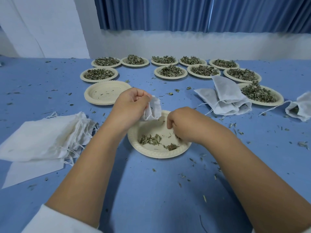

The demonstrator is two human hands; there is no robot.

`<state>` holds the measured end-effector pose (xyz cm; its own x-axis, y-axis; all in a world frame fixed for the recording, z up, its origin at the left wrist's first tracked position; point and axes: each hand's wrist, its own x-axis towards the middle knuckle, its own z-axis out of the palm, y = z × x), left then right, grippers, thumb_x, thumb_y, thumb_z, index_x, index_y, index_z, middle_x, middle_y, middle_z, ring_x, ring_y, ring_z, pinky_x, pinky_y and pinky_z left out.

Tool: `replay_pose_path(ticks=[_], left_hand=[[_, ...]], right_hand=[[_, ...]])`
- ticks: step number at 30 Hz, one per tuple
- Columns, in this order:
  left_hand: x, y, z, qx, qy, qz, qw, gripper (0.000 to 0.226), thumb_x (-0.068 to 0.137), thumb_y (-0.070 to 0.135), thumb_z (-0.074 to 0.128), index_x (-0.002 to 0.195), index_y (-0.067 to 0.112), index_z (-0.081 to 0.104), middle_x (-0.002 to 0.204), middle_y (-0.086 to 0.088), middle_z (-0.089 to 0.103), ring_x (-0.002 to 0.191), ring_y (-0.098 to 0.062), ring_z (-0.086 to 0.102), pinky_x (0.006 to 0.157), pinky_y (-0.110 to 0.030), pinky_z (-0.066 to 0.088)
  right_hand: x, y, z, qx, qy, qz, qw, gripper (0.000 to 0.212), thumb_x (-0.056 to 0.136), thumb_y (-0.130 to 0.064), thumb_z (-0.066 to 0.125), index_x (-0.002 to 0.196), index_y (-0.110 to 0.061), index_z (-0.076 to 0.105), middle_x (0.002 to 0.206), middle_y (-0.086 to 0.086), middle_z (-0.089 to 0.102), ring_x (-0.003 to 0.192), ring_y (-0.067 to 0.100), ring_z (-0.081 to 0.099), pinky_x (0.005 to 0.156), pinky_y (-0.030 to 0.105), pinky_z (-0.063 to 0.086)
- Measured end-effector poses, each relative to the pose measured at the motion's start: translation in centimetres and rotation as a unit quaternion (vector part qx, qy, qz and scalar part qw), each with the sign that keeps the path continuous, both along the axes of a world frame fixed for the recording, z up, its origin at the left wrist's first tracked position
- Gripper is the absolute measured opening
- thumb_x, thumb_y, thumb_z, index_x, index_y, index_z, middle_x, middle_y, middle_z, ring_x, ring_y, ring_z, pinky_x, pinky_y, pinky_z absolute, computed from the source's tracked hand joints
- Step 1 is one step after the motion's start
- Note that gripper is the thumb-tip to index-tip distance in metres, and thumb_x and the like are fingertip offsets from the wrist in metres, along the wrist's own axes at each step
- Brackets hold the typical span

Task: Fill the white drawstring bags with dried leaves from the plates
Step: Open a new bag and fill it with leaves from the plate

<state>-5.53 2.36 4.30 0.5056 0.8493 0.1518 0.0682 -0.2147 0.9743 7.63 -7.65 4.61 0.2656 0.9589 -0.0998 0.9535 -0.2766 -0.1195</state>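
White drawstring bag is held above the far rim of the near plate, hanging limp with its mouth downward-left. The left hand is closed, pinching the bag's upper edge between thumb and fingers. The right hand is curled, fingertips down inside the plate, bunched on a few dried leaves; exact contents of the pinch cannot be told. Only scattered leaves lie in this plate, which sits near the middle of the blue table.

Stack of empty plates just beyond the left hand. Flat pile of empty bags toward the left edge. Filled bags lie in a heap to the right, touching a leaf-laden plate; another bag at the right edge, leaves showing at its mouth. Rows of heaped plates along the far edge. Leaf crumbs across the whole table. Blue curtain behind.
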Motion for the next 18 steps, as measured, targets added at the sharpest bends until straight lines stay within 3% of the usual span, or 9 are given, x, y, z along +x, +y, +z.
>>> replay_pose_path(ticks=[2, 4, 7, 12, 18], left_hand=[[0.1, 0.0, -0.1, 0.003, 0.003, -0.001, 1.000, 0.015, 0.096, 0.012, 0.054, 0.085, 0.017, 0.062, 0.048, 0.011, 0.054, 0.035, -0.001, 0.037, 0.038, -0.013, 0.031], [0.1, 0.0, -0.1, 0.008, 0.008, -0.002, 1.000, 0.015, 0.097, 0.012, 0.054, 0.085, 0.018, 0.062, 0.047, 0.012, 0.053, 0.035, -0.001, 0.037, 0.038, -0.013, 0.031], [0.1, 0.0, -0.1, 0.010, 0.007, -0.001, 1.000, 0.015, 0.097, 0.012, 0.054, 0.085, 0.018, 0.062, 0.046, 0.014, 0.052, 0.034, 0.000, 0.037, 0.038, -0.013, 0.030], [0.0, -0.1, -0.1, 0.008, 0.001, -0.006, 1.000, 0.014, 0.097, 0.013, 0.055, 0.085, 0.017, 0.062, 0.047, 0.011, 0.053, 0.034, -0.001, 0.037, 0.038, -0.013, 0.030], [0.1, -0.1, -0.1, 0.004, 0.001, -0.006, 1.000, 0.011, 0.097, 0.015, 0.056, 0.087, 0.015, 0.062, 0.046, 0.013, 0.052, 0.034, 0.000, 0.037, 0.037, -0.012, 0.030]], right_hand=[[-0.4, -0.1, -0.1, -0.020, 0.041, 0.000, 0.999, 0.034, 0.094, 0.001, 0.037, 0.114, -0.001, 0.064, 0.113, 0.017, 0.065, 0.071, 0.020, 0.048, 0.052, 0.026, 0.032], [-0.5, -0.1, 0.1, -0.010, 0.150, 0.010, 0.989, 0.031, 0.096, -0.002, 0.035, 0.105, -0.003, 0.064, 0.098, 0.012, 0.064, 0.069, 0.017, 0.053, 0.057, 0.024, 0.042], [-0.9, -0.6, 0.6, -0.011, 0.344, 0.030, 0.938, 0.033, 0.096, 0.001, 0.034, 0.096, -0.014, 0.064, 0.090, 0.002, 0.065, 0.070, 0.012, 0.066, 0.070, 0.026, 0.056], [0.4, -1.4, 1.5, -0.014, 0.271, 0.082, 0.959, 0.026, 0.084, -0.011, 0.058, 0.098, -0.031, 0.067, 0.097, -0.013, 0.069, 0.080, 0.012, 0.068, 0.069, 0.022, 0.055], [0.6, -1.4, 0.9, -0.052, 0.288, 0.064, 0.954, 0.029, 0.080, -0.013, 0.072, 0.102, -0.032, 0.066, 0.105, -0.011, 0.065, 0.076, 0.001, 0.065, 0.055, 0.009, 0.045]])
